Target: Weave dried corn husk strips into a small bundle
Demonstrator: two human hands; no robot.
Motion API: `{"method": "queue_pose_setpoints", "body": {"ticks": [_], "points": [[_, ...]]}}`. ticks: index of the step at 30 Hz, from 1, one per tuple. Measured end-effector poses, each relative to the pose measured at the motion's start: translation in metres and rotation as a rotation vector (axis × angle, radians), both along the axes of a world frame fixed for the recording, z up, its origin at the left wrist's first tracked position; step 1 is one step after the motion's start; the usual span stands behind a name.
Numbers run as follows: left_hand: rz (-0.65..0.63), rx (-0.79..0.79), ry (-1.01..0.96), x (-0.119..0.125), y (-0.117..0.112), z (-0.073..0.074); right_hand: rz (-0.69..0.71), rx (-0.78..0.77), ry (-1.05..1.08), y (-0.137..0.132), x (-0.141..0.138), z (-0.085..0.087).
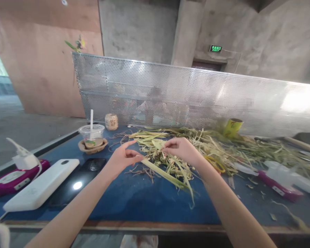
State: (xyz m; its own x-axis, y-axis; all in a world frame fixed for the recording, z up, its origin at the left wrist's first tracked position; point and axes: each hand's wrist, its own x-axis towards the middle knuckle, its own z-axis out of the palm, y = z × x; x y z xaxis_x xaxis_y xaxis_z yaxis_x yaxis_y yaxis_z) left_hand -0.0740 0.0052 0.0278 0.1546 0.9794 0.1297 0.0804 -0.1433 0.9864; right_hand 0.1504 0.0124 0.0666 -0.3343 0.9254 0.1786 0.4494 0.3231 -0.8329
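Observation:
My left hand [124,156] is over the blue tabletop, index finger stretched out and apart from the thumb. Its thumb tip meets the near end of a long flat green leaf strip [165,174], which slants down to the right. I see no clear grip on that strip. To the right, my right hand [179,150] has its thumb and fingertips pinched together on a pale green leaf strip [158,144]. Beneath both hands lies a loose heap of dried leaf strips and shreds [170,163]. Thin brown twig-like strands [146,172] are scattered beside it.
At left are a black phone [90,174], a white power bank [42,184], a purple power strip [18,177] and a lidded plastic cup [91,132]. A perforated metal screen [134,89] stands behind. More leaf strips [263,153], a yellow roll [233,127] and another purple power strip [280,186] lie right.

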Motion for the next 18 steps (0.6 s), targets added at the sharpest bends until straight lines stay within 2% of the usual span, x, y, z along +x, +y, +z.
{"method": "queue_pose_setpoints", "body": {"ticks": [2,3,5,8,11,14,18], "points": [[0.013,-0.046,-0.105,0.006,0.004,0.006,0.052,0.09,-0.025,-0.009,-0.003,0.001],[0.015,-0.065,-0.142,0.01,0.006,0.009,0.057,0.192,-0.072,-0.012,-0.005,0.0],[0.009,-0.09,-0.188,0.016,0.011,0.011,0.071,0.468,-0.207,-0.015,-0.008,-0.005],[0.011,-0.146,-0.258,0.021,0.019,0.008,0.165,0.87,-0.371,-0.011,-0.009,-0.017],[0.037,-0.221,-0.304,0.02,0.024,0.001,0.223,1.155,-0.493,-0.007,-0.009,-0.028],[0.068,-0.274,-0.333,0.016,0.027,-0.004,0.253,1.267,-0.593,-0.005,-0.011,-0.033],[0.084,-0.285,-0.329,0.016,0.028,-0.007,0.262,1.307,-0.632,-0.002,-0.013,-0.038]]}}
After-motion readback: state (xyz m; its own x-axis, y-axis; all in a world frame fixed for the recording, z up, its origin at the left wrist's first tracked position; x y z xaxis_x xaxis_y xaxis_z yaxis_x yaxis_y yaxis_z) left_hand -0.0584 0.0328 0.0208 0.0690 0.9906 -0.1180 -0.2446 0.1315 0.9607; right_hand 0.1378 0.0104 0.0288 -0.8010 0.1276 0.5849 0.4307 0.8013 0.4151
